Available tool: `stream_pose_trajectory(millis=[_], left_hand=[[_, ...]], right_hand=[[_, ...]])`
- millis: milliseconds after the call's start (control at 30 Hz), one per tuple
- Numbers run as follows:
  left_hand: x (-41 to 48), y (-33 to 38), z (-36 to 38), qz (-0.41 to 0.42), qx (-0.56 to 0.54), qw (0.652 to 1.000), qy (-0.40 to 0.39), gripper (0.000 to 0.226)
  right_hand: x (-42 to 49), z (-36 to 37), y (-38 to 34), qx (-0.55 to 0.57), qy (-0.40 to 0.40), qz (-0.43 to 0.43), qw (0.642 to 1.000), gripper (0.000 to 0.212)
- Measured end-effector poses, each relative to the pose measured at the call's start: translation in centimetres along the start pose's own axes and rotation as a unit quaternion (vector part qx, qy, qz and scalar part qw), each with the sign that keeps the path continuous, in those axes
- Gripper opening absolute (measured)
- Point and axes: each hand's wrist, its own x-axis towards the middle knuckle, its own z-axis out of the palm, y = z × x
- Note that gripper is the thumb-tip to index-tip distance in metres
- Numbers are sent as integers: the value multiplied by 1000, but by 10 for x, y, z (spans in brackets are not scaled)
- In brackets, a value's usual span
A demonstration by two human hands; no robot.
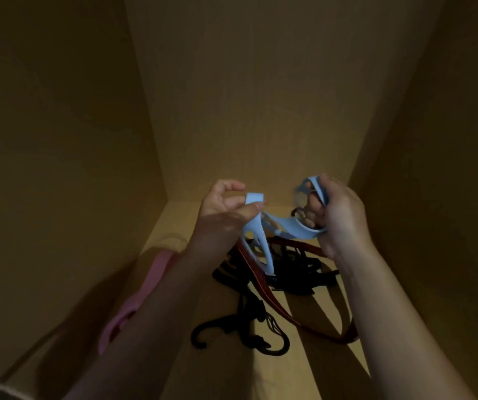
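Head view looked down into a dim wooden cabinet, where both hands were raised above the cabinet floor (307, 370) and held one thing between them. That thing was a light-blue strap (289, 226) with cut-out openings along its length. It hung in the air in front of the back panel (246, 111), clear of the floor and above a heap of dark items.

The left hand (226, 209) pinched one end of the strap between thumb and fingers, with the short blue tip standing up just past the thumb. From that pinch a longer part of the strap dropped down towards the heap. The right hand (338, 215) had its fingers curled round the other end, and the strap looped over and under them. The two hands were near each other but apart, joined only by the sagging blue band.

Under the strap lay a black tangle (298, 272) of straps or hangers, too dark to sort out. A red-brown belt (263, 287) ran from beneath the blue strap down and to the right across the floor. A black hook-ended hanger (203, 333) lay closer to the camera. A pink item (145, 287), blurred, lay along the left side, partly behind the left forearm.
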Motion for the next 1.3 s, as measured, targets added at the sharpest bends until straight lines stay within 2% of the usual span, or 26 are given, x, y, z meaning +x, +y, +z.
stream_pose_trajectory(millis=[167, 300, 433, 533, 567, 633, 700, 767, 833, 900, 967, 1067, 1133, 1200, 1300], left_hand=[[-13, -34, 0, -119, 14, 992, -34, 44], [-33, -65, 2, -246, -17, 964, -102, 61], [-47, -83, 3, -304, -10, 946, -114, 47], [-51, -89, 4, -322, -54, 940, -94, 11], [-51, -90, 4, -328, -67, 938, -87, 11], [-48, -95, 4, -353, -68, 930, -79, 29], [-44, -96, 4, -382, -85, 914, -106, 39], [-41, -94, 5, -421, -133, 887, -136, 38], [-38, -91, 5, -457, -199, 857, -133, 32], [-37, -89, 5, -438, -237, 860, -111, 24], [-36, -87, 7, -365, -220, 900, -91, 18], [-36, -72, 13, -248, -102, 963, -41, 12], [-37, -57, 15, -201, -53, 978, -23, 6], [-39, -43, 16, -160, -7, 987, -20, 16], [-39, -27, 15, -81, 30, 996, -34, 15]], right_hand=[[-7, -7, 14, -51, -57, 74, 994, 27], [-20, -20, 36, -92, -69, 120, 986, 29], [-34, -33, 56, -104, -58, 137, 983, 25], [-38, -37, 65, -99, -51, 133, 985, 24], [-40, -38, 66, -94, -46, 128, 986, 23], [-44, -41, 70, -84, -28, 118, 989, 22], [-49, -44, 73, -74, -11, 112, 991, 25], [-53, -46, 74, -72, 0, 109, 991, 23], [-54, -48, 73, -72, 2, 108, 991, 19], [-53, -48, 70, -76, -6, 102, 992, 18], [-52, -46, 66, -76, -19, 91, 993, 19], [-50, -41, 60, -82, -46, 75, 993, 19], [-48, -35, 56, -90, -53, 70, 992, 19], [-45, -30, 53, -101, -51, 59, 992, 15], [-42, -23, 43, -86, -65, 37, 993, 16]])
